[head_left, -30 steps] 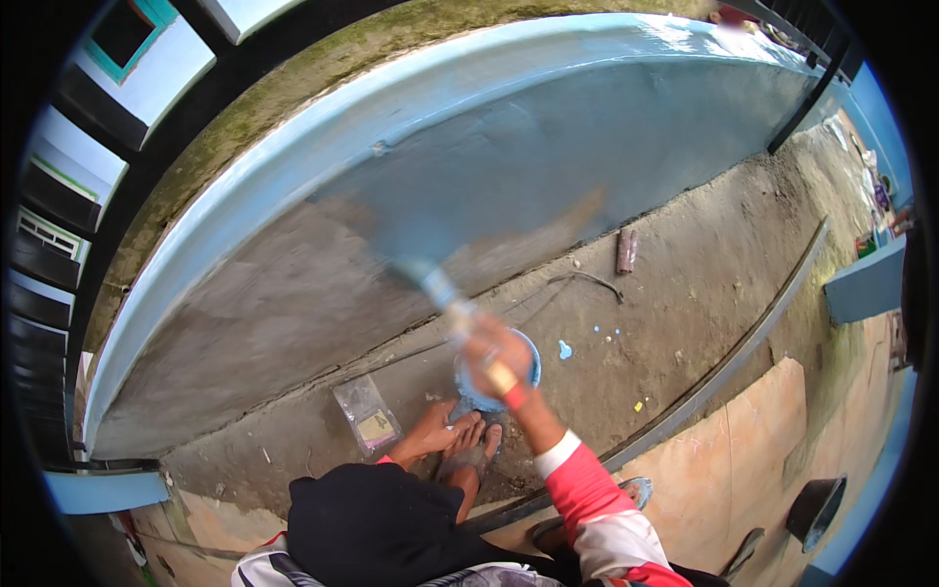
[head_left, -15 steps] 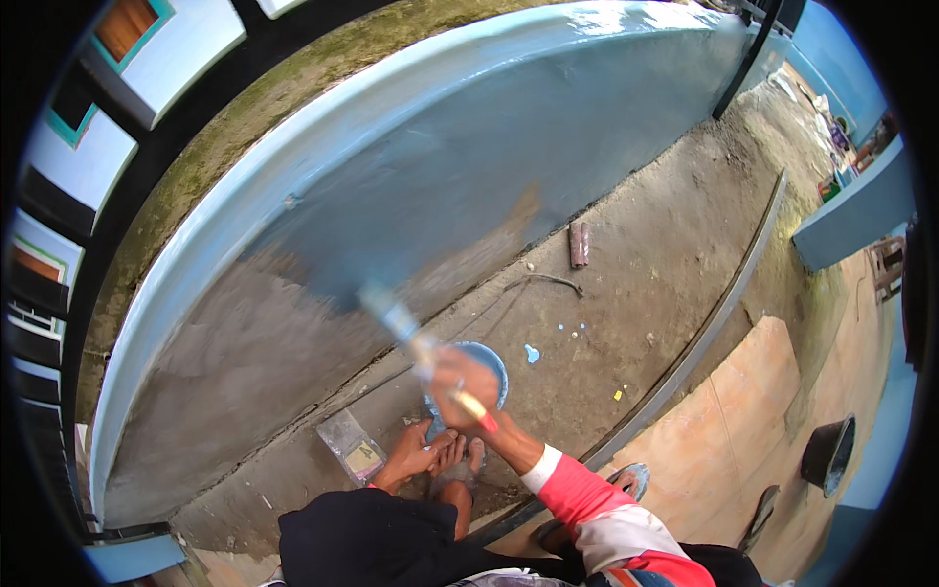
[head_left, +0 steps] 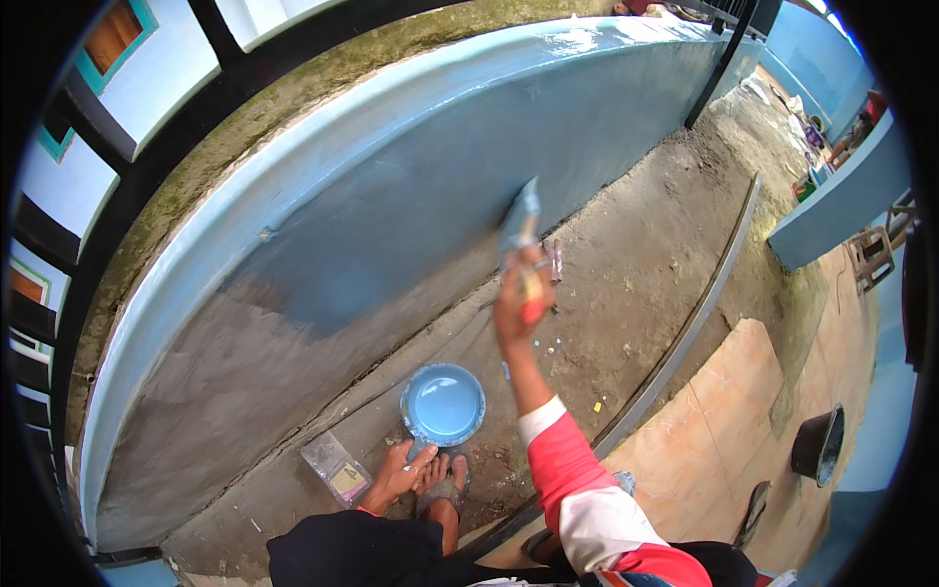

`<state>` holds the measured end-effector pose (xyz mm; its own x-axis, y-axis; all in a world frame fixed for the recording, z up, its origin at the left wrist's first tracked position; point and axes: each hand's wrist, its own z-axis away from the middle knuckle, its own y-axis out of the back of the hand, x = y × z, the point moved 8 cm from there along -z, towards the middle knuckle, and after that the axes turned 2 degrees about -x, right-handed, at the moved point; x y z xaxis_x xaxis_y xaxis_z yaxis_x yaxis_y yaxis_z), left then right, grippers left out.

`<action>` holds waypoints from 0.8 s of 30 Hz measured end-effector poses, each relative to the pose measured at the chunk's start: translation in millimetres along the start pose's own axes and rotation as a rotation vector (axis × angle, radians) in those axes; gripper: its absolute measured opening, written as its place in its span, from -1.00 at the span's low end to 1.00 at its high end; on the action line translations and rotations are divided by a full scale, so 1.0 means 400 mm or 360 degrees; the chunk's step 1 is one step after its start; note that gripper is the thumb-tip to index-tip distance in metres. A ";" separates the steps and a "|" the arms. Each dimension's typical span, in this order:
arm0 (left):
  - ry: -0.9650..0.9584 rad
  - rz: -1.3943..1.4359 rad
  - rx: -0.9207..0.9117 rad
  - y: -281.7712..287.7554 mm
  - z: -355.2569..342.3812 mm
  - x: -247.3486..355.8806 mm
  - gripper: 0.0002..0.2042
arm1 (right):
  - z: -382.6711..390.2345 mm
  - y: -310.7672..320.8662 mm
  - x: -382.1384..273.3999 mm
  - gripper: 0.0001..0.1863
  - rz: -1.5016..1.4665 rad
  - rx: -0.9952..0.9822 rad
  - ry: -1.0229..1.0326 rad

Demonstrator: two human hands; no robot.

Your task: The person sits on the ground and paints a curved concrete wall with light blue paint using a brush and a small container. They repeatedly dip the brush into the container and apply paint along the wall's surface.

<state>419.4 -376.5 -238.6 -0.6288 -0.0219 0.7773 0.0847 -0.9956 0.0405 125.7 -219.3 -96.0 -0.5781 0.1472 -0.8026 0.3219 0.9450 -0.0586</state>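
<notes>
Fingers of the left hand [head_left: 396,476]: closed on the handle of a blue pan [head_left: 443,404]; clear packet [head_left: 336,471] on the ground just left of them. Pan body is beyond these fingertips, slightly right, with light-blue paint inside. Fingers of the right hand [head_left: 520,298]: wrapped around a paintbrush [head_left: 525,223], some blur. Blue bristles extend ahead of them, at the low wall [head_left: 421,196]; exact contact unclear. Wall: blue ahead of the right fingers, bare grey-brown lower left. Maroon piece [head_left: 558,258] near these fingers, right. Black bucket [head_left: 818,445]: well apart, lower right.
</notes>
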 end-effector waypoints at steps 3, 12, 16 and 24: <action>0.0061 -0.0001 0.0006 0.017 0.013 0.009 -0.61 | 0.193 -0.030 -0.076 -0.72 -0.0259 -0.0408 -0.0144; -0.0036 -0.0108 0.0002 0.015 0.001 0.026 -0.58 | 0.069 0.060 0.063 -0.78 -0.0350 0.0165 -0.0686; 0.0048 -0.0093 -0.0028 0.008 0.001 0.028 -0.56 | 0.043 -0.035 -0.057 -0.82 -0.0078 -0.0150 -0.0158; -0.0141 -0.0239 0.0071 0.026 -0.007 -0.004 -0.61 | 0.219 0.096 -0.166 -0.74 -0.0547 -0.0650 -0.0448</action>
<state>419.2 -387.1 -241.0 -0.5666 0.1368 0.8125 0.0304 -0.9820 0.1865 242.2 -218.3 -97.0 -0.3592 -0.2166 -0.9078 -0.1945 0.9687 -0.1542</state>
